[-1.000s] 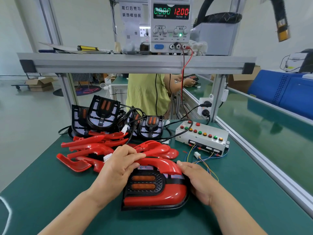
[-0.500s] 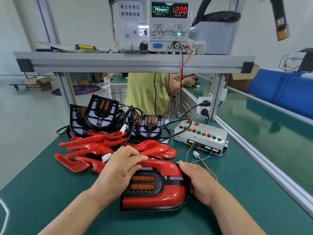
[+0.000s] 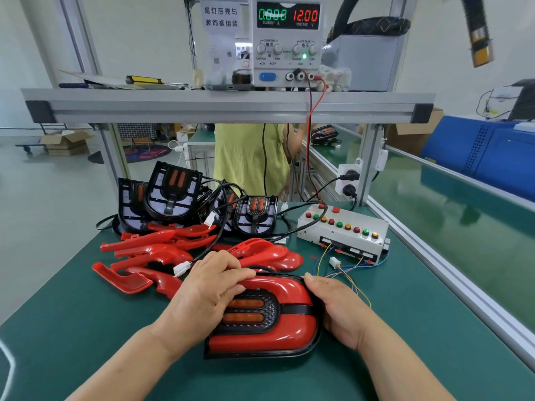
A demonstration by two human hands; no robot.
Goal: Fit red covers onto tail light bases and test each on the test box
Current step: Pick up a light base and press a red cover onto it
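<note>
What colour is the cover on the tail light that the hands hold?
Glossy red cover, crossed by a black band; head view.

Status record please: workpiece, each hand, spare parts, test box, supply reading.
workpiece: tail light, cover on, flat on the mat
left hand: fingers curled over its upper left edge
right hand: grips its right edge
red covers: loose pile, rear left
bare bases: propped behind the pile
test box: rear right; its white connector lying loose
power supply: 0.000 A, 12.00 V
</note>
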